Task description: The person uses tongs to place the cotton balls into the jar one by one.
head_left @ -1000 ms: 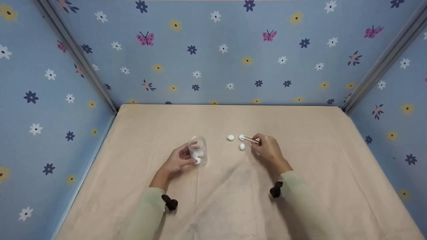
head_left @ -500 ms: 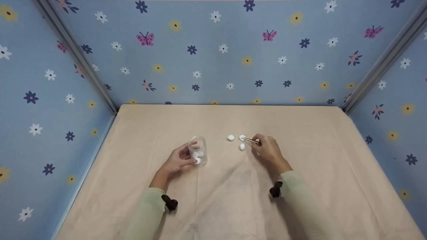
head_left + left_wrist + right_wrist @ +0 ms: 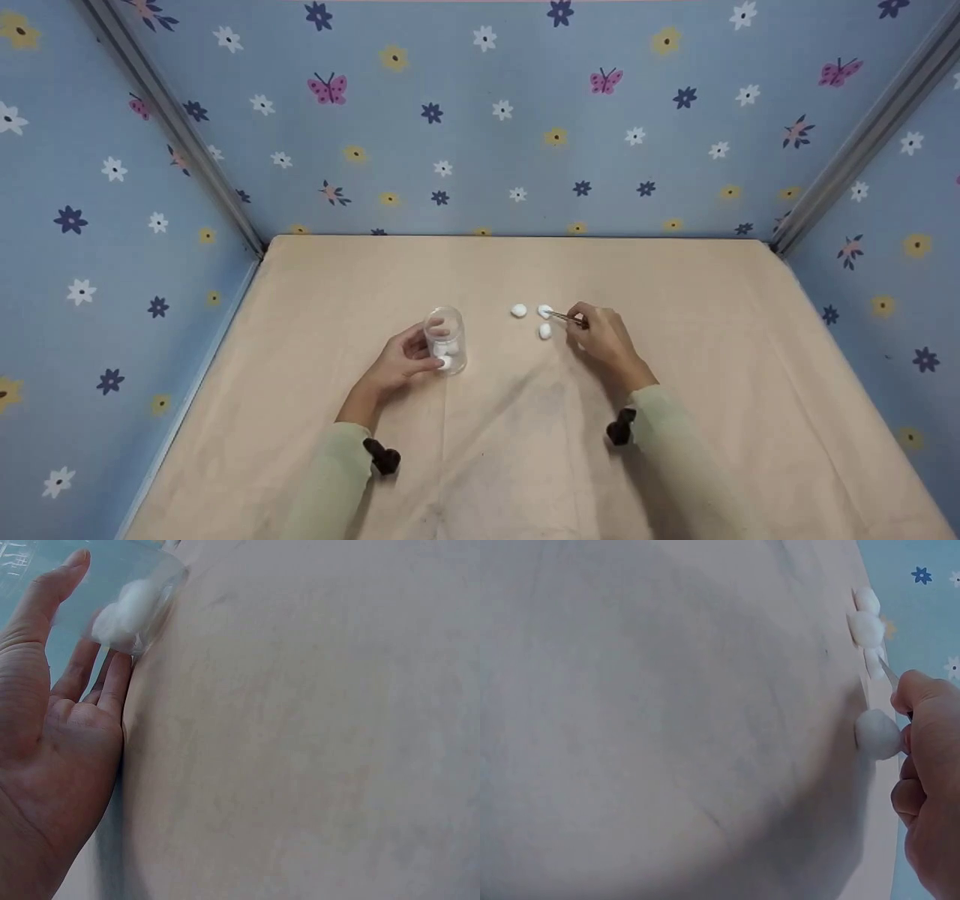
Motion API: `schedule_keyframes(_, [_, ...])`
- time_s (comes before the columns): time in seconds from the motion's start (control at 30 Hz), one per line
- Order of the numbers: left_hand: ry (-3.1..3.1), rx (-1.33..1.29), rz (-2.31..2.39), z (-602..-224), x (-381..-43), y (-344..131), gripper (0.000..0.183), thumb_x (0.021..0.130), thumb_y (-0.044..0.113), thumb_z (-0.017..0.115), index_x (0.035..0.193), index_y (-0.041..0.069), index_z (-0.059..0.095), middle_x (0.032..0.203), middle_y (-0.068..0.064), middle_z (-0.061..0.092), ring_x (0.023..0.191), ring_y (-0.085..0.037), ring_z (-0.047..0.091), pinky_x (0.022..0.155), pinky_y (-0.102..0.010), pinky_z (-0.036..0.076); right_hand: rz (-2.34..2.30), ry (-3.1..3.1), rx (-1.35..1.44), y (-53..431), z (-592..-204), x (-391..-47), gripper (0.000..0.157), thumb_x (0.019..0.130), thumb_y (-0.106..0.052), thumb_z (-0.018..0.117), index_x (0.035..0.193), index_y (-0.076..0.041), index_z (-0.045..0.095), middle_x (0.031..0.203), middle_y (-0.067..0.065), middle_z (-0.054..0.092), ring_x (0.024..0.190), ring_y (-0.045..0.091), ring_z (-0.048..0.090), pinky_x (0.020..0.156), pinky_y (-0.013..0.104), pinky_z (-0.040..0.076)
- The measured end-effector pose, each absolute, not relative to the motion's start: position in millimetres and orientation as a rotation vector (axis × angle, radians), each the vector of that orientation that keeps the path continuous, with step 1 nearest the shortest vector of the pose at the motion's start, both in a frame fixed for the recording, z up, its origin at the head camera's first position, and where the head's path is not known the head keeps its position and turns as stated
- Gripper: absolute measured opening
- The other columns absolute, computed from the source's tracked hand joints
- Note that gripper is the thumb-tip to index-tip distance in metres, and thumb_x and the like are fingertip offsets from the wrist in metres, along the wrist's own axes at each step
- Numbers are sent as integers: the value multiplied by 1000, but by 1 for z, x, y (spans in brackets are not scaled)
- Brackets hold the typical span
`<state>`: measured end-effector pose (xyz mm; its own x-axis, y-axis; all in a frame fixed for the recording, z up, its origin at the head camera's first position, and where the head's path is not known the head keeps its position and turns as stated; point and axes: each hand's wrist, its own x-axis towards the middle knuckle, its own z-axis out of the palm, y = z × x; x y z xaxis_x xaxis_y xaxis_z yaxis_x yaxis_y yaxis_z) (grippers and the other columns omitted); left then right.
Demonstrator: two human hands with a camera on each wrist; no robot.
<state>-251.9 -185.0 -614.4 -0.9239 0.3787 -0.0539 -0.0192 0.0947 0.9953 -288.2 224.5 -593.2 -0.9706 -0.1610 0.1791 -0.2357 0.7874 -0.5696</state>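
1. Currently, clock directions are read on the head view, with 12 o'clock toward the back wall [image 3: 480,150].
2. Left hand [image 3: 401,358]: clamped around a clear jar [image 3: 445,330], from its 8 o'clock side. The thumb lies across the near side; other fingers pass behind the wall.
3. Jar: base toward the table [image 3: 300,330], at between 8 and 9 o'clock from the tweezed ball. White balls [image 3: 139,606] lie together at its base.
4. Right hand [image 3: 606,336]: pinches slender tweezers [image 3: 566,319] between thumb and fingers; the tips point toward 10 o'clock.
5. Tweezed ball [image 3: 544,310]: white, on the table, met by the tweezer tips. Whether the tips are clamped on it or only touching cannot be told.
6. Side ball [image 3: 519,310]: on the table at 9 o'clock from the tweezed ball, near but apart.
7. Lower ball [image 3: 545,331]: on the table at 6 o'clock from the tweezed ball, just beside it.
8. Fourth ball [image 3: 877,735]: in the right wrist view, just beside the right-hand fingers; contact cannot be confirmed.
9. Surroundings: beige cloth covers the table. The blue wall carries flowers and butterflies. Both sleeves [image 3: 326,469] are pale green.
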Motion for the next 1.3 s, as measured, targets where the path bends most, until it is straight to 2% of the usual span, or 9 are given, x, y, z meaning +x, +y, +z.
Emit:
schedule_keyframes(0.2, [2067, 361, 1913, -613, -251, -185, 81, 99, -7, 79, 171, 0, 42, 175, -28, 47, 164, -46, 46, 120, -20, 49, 967, -2847, 290, 225, -595, -287, 13, 102, -8, 74, 112, -5, 81, 89, 14, 79, 74, 19, 57, 69, 31, 44])
schedule_keyframes(0.43, [2068, 382, 1917, -614, -251, -185, 81, 100, -5, 80, 171, -2, 42, 175, -30, 46, 163, -46, 47, 125, -29, 49, 1017, -2844, 276, 227, -594, -285, 12, 104, -10, 75, 114, -5, 81, 87, 13, 76, 74, 19, 54, 67, 31, 42])
schedule_keyframes(0.6, [2061, 391, 1922, -614, -250, -186, 82, 99, -4, 81, 171, -2, 42, 171, -27, 52, 163, -44, 49, 121, -21, 50, 1023, -2789, 342, 231, -590, -285, 9, 104, -9, 77, 111, -4, 81, 82, 14, 76, 69, 16, 50, 66, 29, 39])
schedule_keyframes(0.73, [2057, 395, 1925, -614, -250, -186, 82, 99, -4, 81, 171, -2, 42, 169, -26, 54, 162, -44, 49, 120, -19, 50, 1033, -2756, 386, 231, -584, -285, 10, 103, -5, 76, 112, -3, 81, 83, 15, 76, 69, 16, 49, 67, 30, 39])
schedule_keyframes(1.03, [2089, 400, 1898, -615, -250, -186, 80, 100, -3, 81, 171, -1, 42, 170, -28, 53, 163, -47, 48, 128, -30, 49, 1037, -2764, 357, 232, -571, -284, 15, 103, -3, 72, 114, -4, 81, 85, 13, 75, 71, 17, 51, 67, 30, 41])
schedule_keyframes(1.3, [2096, 382, 1895, -615, -251, -186, 80, 100, -3, 81, 171, 0, 43, 172, -27, 51, 163, -46, 48, 129, -34, 48, 1052, -2743, 355, 233, -560, -286, 17, 104, -3, 71, 116, -4, 82, 89, 14, 79, 73, 17, 56, 68, 29, 44])
